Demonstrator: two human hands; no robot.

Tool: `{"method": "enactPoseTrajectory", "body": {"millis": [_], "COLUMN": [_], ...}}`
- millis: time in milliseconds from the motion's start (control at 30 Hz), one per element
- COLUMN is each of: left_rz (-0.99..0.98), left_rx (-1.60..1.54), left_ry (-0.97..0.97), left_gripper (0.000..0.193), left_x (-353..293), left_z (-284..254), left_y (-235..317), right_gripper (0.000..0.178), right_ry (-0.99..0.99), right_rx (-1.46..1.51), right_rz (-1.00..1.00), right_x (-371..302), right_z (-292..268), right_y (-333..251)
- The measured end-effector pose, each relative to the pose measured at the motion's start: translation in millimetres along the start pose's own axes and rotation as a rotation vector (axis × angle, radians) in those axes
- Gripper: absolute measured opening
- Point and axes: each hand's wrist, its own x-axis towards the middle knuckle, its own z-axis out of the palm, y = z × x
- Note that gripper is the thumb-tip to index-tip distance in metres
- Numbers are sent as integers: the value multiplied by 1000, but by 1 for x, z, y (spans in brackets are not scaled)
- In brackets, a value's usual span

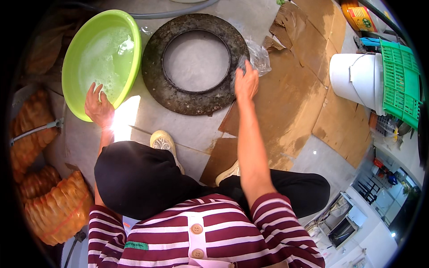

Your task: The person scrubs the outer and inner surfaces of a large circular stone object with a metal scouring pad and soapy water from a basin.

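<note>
A wide, dark, crusted ring (154, 73) lies flat on the floor ahead of me, with pale grey showing through its round middle. My right hand (246, 84) is at the ring's right edge, fingers closed on a small grey scrubber (241, 62) that looks like steel wool, partly hidden by the fingers. At the left, a lime-green basin (136, 44) holds sudsy water (100, 62). My left hand (100, 107) is over the basin's near rim, its fingers apart above the water and nothing seen in them. A crumpled clear plastic bag (260, 58) lies beside the ring.
Wet flattened cardboard (290, 107) covers the floor to the right. Beyond it stand a white bucket (355, 80) and a green plastic crate (400, 80). Orange mesh sacks (60, 207) lie at the left. A grey hose (174, 13) runs behind the ring.
</note>
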Motion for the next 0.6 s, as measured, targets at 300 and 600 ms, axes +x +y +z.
{"method": "enactPoseTrajectory", "body": {"millis": [300, 600], "left_rz": [-48, -26], "left_rx": [-8, -29], "left_ry": [2, -2], "left_gripper": [26, 26], "left_x": [-2, -1], "left_z": [-4, 1], "left_y": [-5, -2], "right_gripper": [47, 44], "right_ry": [-59, 33], "right_rx": [119, -32], "right_rz": [2, 6], "right_x": [-78, 47], "right_z": [16, 1], "right_y": [-4, -7]}}
